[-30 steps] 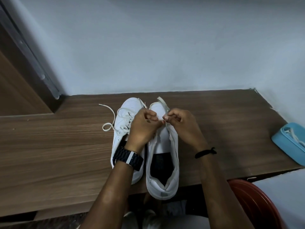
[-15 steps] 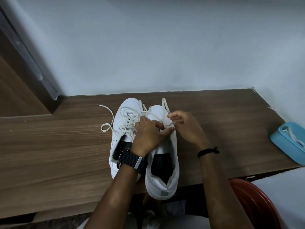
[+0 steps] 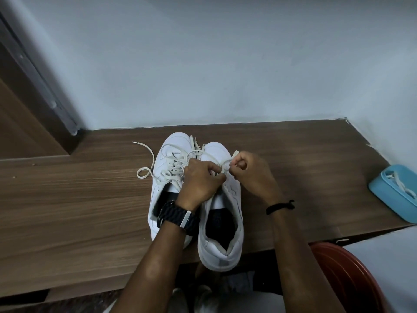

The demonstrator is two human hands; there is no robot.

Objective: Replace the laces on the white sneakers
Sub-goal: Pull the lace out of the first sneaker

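Wooden table (image 3: 67, 199): bare surface runs left of the shoes; back edge meets the wall. A loose lace end (image 3: 146, 163) trails left off the left sneaker (image 3: 167, 154), curling in a loop on the wood. Left hand (image 3: 199, 179), wrist bearing a dark watch (image 3: 178, 216), lies over both shoes, fingertips pinching a lace (image 3: 225, 164) at the right sneaker (image 3: 222, 236), whose heel overhangs the near table edge. Right hand (image 3: 250, 175), fingers curled, pinches the same lace. Bare wood lies right of it. A blue box (image 3: 392, 197) sits at the right edge.
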